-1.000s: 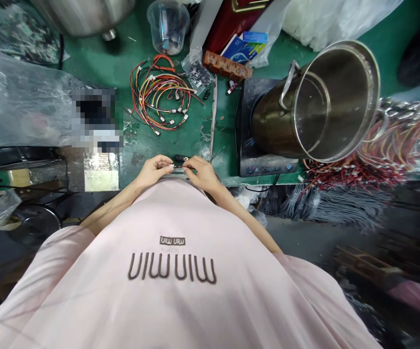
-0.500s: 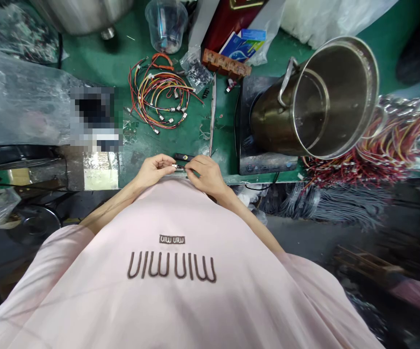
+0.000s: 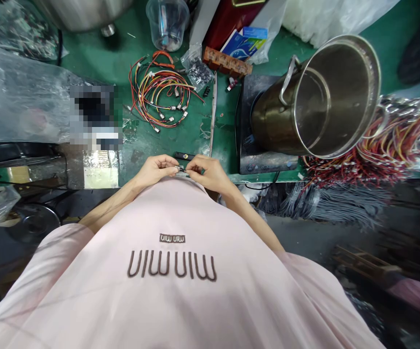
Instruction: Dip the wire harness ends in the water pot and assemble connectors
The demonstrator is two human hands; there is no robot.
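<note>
The left hand point(image 3: 155, 168) pinches a tiny shiny part point(image 3: 178, 168) at the green table's point(image 3: 193, 133) near edge. The right hand's point(image 3: 210, 174) fingertips are by its right end; I cannot tell if they grip it. A black stick point(image 3: 183, 156) lies just past them, looped wires point(image 3: 147, 91) farther.

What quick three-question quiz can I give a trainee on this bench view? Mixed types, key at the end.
1. True or false: the wire coil lies on the green tabletop.
2. What does the tall metal pot stand on?
a) a brown cardboard box
b) a flat black hotplate
c) a clear plastic tub
3. Fill in: the left hand pinches a small silvery part, with the right hand close beside it; the hand nearer the pot is the ____ one.

Key: 1 true; 2 b; 3 right.
</note>
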